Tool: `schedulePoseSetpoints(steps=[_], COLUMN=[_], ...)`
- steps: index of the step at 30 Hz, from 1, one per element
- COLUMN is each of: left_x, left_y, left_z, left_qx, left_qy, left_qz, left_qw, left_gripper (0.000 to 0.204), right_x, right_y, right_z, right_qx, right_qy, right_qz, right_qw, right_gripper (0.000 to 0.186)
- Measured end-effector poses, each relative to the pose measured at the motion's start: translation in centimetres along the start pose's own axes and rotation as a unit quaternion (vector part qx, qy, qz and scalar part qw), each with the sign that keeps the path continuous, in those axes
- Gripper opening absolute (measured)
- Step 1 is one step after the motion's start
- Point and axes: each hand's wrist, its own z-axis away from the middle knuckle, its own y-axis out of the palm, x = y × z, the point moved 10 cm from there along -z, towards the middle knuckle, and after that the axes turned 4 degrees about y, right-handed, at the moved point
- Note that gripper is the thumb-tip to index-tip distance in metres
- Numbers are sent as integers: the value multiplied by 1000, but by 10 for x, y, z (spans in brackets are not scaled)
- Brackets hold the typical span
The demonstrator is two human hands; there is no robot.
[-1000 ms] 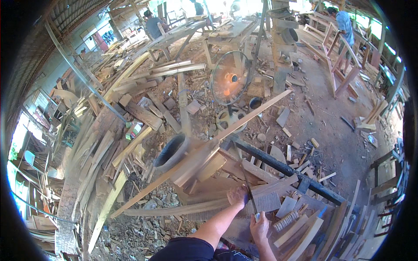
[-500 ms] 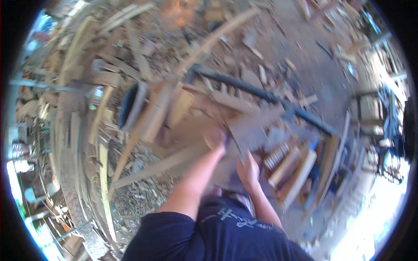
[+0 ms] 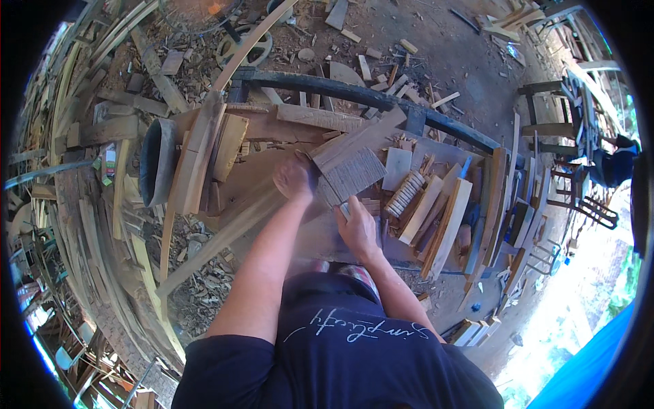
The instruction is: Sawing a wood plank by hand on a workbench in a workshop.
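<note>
My left hand (image 3: 294, 178) is curled over a long, weathered wooden board (image 3: 221, 238) that lies diagonally across the work surface; its fingers are slightly blurred. My right hand (image 3: 357, 232) is closed around the light-coloured handle of a thin-bladed tool (image 3: 327, 187), apparently a saw, whose blade runs along the board beside my left hand. A grey ribbed piece (image 3: 357, 174) sits right of the blade, with another plank (image 3: 381, 123) angled above it.
The low bench has a dark rail (image 3: 327, 88) along its far side. Stacked offcuts (image 3: 446, 225) lie to my right, a wooden coil-like piece (image 3: 402, 194) among them. A dark hollow cylinder (image 3: 157, 160) stands left. Scrap wood litters the floor (image 3: 477, 82).
The view has tilted down, so the bench and my forearms sit higher in the picture and the people at work have left it. Both hands stay at the board and tool.
</note>
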Motion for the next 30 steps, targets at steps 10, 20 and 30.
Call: schedulePoseSetpoints(steps=[10,20,30], left_x=[6,-16,-12], left_y=[11,-6,-46], left_z=[3,-11,1], left_qx=[53,67,40], left_qy=[-40,8,133], left_qz=[12,17,49], left_qw=[998,998,989], left_gripper=[45,43,43], right_x=[-5,2,4], right_y=[-46,22,8], right_z=[48,-30,-12], right_qx=[72,24,0], right_qy=[109,21,-21], right_qz=[32,33,-53], right_qw=[991,999,998], right_gripper=[26,26,27])
